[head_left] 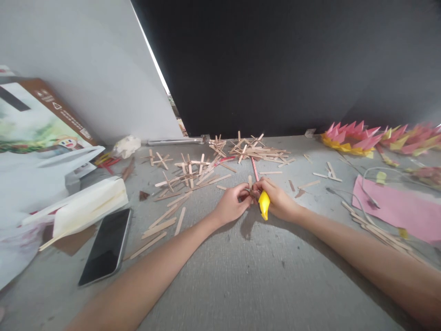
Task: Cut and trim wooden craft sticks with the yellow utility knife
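Yellow-ended rod (264,205) in right hand (279,201); printed package (43,117) (contents hidden) at left.

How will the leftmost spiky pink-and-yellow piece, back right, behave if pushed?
The pink-and-yellow piece looks like thin folded paper, so it's probably light. Its pink points may bend or crush. Its broad yellow base makes tipping seem unlikely.

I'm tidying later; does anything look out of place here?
Left of the left hand, loose wooden sticks lie scattered rather than stacked, looking untidy; the phone beside them seems an odd companion. I see no spill.
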Motion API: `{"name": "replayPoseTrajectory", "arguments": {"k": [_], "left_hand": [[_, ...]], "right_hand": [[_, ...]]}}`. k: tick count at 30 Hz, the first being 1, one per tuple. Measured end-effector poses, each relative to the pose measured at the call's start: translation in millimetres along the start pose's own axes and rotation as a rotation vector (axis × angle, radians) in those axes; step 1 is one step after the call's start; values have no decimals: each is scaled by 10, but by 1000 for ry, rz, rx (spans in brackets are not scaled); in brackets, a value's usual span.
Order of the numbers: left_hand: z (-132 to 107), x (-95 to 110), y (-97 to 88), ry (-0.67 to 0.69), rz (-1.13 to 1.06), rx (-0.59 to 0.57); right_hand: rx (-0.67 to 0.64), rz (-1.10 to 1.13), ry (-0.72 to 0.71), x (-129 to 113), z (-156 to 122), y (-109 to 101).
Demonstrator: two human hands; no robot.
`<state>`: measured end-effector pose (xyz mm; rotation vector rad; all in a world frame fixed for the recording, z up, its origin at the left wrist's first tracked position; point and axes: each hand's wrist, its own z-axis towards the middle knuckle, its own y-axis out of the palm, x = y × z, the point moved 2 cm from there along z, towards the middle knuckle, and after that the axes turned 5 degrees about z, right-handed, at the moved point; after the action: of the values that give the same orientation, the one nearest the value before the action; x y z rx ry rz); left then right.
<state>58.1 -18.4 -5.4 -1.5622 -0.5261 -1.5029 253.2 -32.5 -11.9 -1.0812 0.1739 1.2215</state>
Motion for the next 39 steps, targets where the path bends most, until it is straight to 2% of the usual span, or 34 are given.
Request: {"name": "replayPoseTrajectory", "arguments": {"k": [16,30,35,39], "left_hand": [[32,-101,-58,-87,-54,153],[32,-67,-66,-98,-99,169],[32,-62,-57,-117,-149,156],[31,-56,-55,-120,-177,158]], "right_hand": [[98,-16,-86,-73,6,-34],[100,-23,-115,-77,-13,-24],[251,-102,-120,-122,-38,-88],[347,-73,-67,-163,-84,-185]]}}
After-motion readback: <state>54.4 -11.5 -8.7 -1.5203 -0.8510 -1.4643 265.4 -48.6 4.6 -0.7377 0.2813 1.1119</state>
